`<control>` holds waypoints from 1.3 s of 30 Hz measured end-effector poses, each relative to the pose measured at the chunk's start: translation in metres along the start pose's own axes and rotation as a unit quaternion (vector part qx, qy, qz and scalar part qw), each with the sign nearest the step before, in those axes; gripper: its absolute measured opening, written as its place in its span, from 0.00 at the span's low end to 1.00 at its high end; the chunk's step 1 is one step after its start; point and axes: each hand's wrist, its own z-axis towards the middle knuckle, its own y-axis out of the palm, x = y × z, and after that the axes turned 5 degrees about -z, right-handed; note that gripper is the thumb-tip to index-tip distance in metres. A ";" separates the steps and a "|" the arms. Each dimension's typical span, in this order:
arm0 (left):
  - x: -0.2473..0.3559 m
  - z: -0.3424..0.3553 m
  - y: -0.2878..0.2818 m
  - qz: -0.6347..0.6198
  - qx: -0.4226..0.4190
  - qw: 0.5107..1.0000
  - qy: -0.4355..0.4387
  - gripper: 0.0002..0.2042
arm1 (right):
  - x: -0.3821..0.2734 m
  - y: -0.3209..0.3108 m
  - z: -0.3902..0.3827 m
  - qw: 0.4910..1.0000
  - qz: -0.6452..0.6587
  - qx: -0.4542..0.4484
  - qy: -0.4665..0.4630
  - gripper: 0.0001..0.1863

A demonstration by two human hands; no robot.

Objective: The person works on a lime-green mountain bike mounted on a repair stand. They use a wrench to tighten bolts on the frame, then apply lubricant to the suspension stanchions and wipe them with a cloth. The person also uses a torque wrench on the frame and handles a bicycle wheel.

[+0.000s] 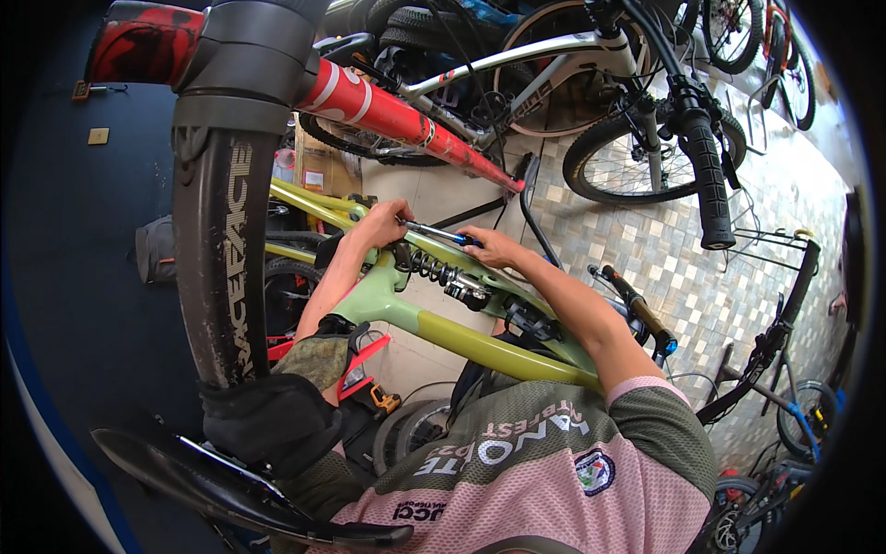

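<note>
In my right hand (493, 247) is a slim tool with a silver shaft and a blue handle (469, 241), its exact kind unclear. The fingers are closed round the handle. My left hand (380, 224) is closed at the shaft's far end, over the green bike frame (369, 295); whatever the tip meets is hidden behind the fingers. Just below the tool, a black coil-spring rear shock (430, 267) sits in the frame. The frame's olive-yellow tube (498, 349) runs from there toward my body.
A red stand arm (397, 113) and a thick dark post (226, 240) stand close on the left, with a black saddle (185, 480) below. Beyond the frame, a white bike (554, 60) and its handlebar grip (709, 189) reach over the tiled floor (609, 235). A handlebar (780, 337) is at right.
</note>
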 end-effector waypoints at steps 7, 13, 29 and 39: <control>0.009 0.001 -0.005 0.006 0.013 0.998 -0.055 0.12 | -0.013 -0.015 -0.013 1.000 -0.021 0.005 -0.019 0.26; 0.015 -0.008 -0.002 0.018 0.005 1.000 0.019 0.13 | -0.029 -0.040 -0.015 0.987 -0.086 -0.086 0.101 0.38; 0.000 -0.003 -0.002 -0.029 -0.018 0.999 0.007 0.11 | -0.076 -0.021 -0.035 0.972 -0.154 -0.009 0.178 0.40; 0.001 0.000 -0.004 -0.016 -0.008 1.000 -0.002 0.12 | -0.063 -0.019 -0.029 0.973 -0.144 -0.007 0.181 0.42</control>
